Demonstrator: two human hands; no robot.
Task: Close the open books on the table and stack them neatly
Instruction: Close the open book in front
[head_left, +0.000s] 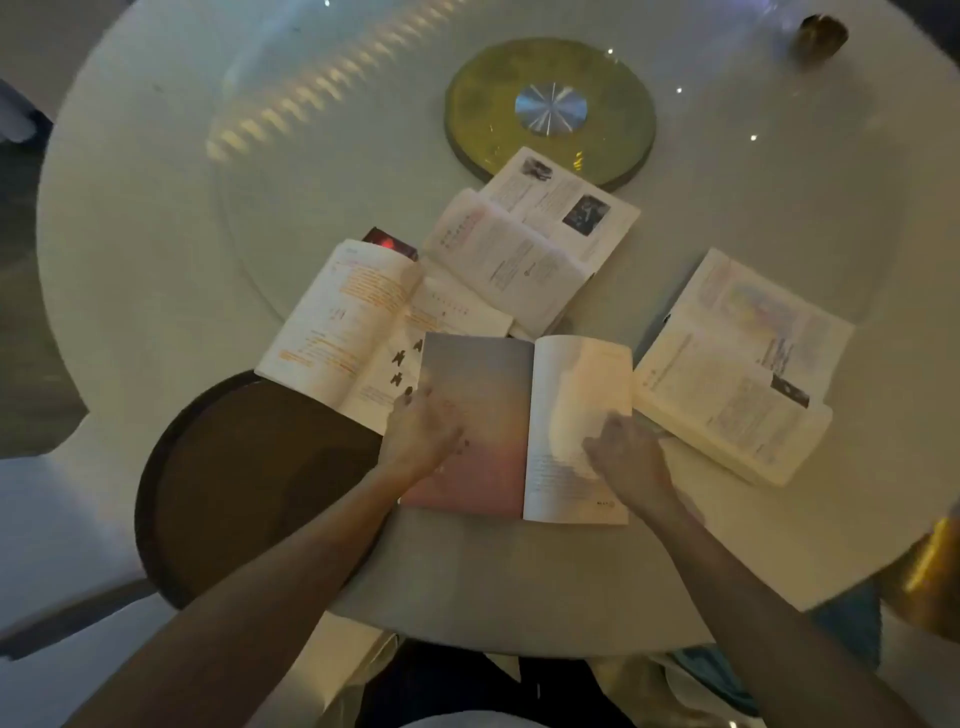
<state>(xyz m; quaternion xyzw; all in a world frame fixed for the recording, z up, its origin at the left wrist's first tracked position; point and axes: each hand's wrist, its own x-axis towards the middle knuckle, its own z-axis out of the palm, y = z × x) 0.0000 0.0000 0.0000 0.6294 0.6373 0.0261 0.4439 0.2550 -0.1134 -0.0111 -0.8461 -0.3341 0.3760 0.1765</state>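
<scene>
Several open books lie on a round white table (156, 218). Nearest me is a thin book with a pink and grey left page (488, 415). My left hand (418, 434) rests on its left page. My right hand (626, 457) holds a lifted, blurred page on its right side. To the left lies an open book with orange text (353, 322). Behind it, an open book with photos (540, 244) lies tilted. On the right is a thick open book with a coloured picture (737, 364).
A gold turntable disc with a silver hub (550, 109) sits at the table's centre, behind the books. A dark round tray (244, 478) lies at the near left, partly under the orange-text book. A small dark object (823, 34) stands far right. A dark red item (389, 243) peeks out behind the orange-text book.
</scene>
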